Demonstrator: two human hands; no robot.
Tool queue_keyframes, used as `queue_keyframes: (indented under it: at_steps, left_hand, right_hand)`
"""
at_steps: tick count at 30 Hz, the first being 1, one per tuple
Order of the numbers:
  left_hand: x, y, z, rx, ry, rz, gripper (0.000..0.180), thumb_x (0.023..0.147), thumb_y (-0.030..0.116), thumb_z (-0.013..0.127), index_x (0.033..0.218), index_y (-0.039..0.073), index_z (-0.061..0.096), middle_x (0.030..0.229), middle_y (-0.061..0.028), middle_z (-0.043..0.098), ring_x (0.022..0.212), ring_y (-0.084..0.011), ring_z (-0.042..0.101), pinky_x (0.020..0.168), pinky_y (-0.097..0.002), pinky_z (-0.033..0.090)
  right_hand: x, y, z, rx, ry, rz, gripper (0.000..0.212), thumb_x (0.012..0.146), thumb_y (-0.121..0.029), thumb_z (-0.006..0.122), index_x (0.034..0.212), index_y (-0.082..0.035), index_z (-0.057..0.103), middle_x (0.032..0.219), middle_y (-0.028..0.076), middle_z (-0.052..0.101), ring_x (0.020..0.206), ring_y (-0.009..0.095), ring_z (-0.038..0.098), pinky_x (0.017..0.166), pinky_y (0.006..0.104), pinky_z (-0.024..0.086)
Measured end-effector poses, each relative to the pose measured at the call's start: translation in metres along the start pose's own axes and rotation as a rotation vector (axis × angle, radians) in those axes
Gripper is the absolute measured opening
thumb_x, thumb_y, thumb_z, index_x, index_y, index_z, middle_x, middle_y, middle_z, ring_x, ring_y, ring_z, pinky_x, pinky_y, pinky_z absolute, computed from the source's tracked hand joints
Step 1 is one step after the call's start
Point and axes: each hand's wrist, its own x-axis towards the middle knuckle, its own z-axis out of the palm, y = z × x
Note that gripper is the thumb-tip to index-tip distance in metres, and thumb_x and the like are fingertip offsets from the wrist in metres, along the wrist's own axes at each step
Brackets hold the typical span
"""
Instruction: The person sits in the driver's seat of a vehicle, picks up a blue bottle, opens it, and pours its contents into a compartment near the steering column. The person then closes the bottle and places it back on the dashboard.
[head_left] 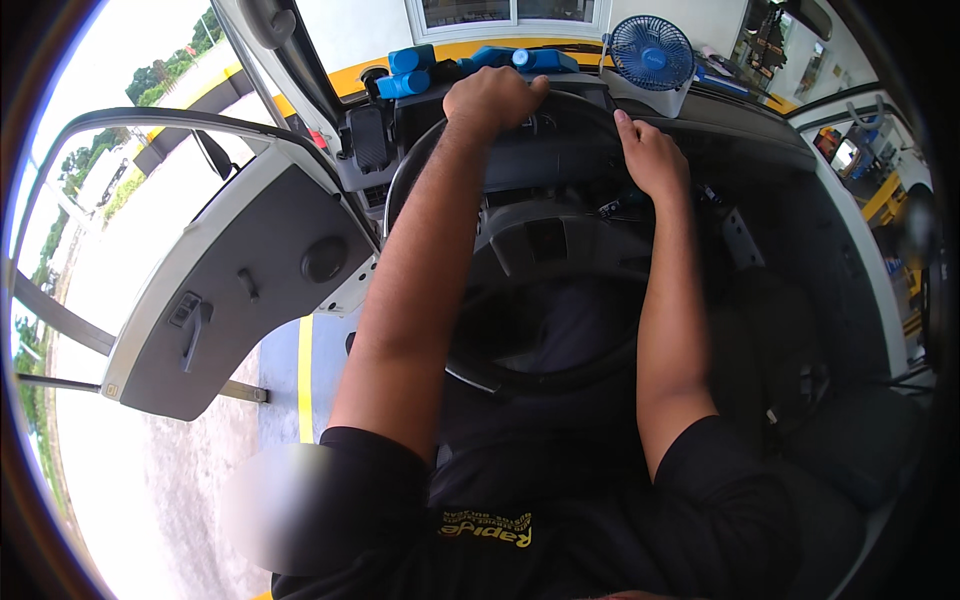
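Observation:
A large black steering wheel (545, 382) stands in front of me inside a vehicle cab. My left hand (494, 99) lies over the top of its rim, with the fingers bent down around it. On the upper right of the rim, my right hand (655, 158) is wrapped round the wheel with the thumb pointing up along it. The fingertips of both hands are largely hidden behind the rim. Between my forearms the wheel's hub (535, 240) shows, dark and partly in shadow.
At the left the grey-panelled door (255, 260) hangs wide open. On the dashboard sit blue power-tool-like objects (408, 72) and a blue fan (652, 54). A phone-shaped dark device (369, 138) is mounted left of the wheel. A building wall with a window (510, 12) stands ahead.

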Motion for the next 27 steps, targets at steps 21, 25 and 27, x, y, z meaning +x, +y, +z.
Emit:
queue_keyframes:
  at_steps: [21,25,27]
  left_hand:
    - [-0.034,-0.022,-0.016,-0.201,0.084,-0.020,0.061,0.105,0.061,0.049,0.112,0.011,0.083,0.114,-0.0127,0.080,0.113,-0.0307,0.076,0.098,-0.0442,0.058]
    - [-0.033,-0.035,-0.013,-0.227,0.038,0.018,0.065,0.104,0.063,0.050,0.126,0.007,0.076,0.126,-0.0154,0.076,0.124,-0.0314,0.071,0.107,-0.0448,0.053]
    - [-0.054,-0.050,-0.009,-0.068,0.295,0.226,0.059,0.098,0.050,0.067,0.137,0.005,0.062,0.133,-0.0184,0.071,0.129,-0.0325,0.066,0.112,-0.0469,0.050]
  right_hand:
    - [0.017,-0.010,0.013,0.093,-0.046,-0.043,0.077,0.107,-0.072,0.033,0.118,-0.009,0.074,0.072,0.011,0.069,0.071,0.028,0.071,0.074,0.0456,0.052]
    - [0.030,-0.008,0.020,0.136,-0.022,-0.077,0.076,0.106,-0.072,0.037,0.114,-0.007,0.076,0.065,0.009,0.064,0.057,0.026,0.066,0.063,0.0423,0.051]
    - [0.041,0.000,0.026,0.175,-0.012,-0.119,0.078,0.105,-0.073,0.038,0.114,-0.008,0.078,0.063,0.010,0.064,0.059,0.024,0.068,0.065,0.0415,0.052]
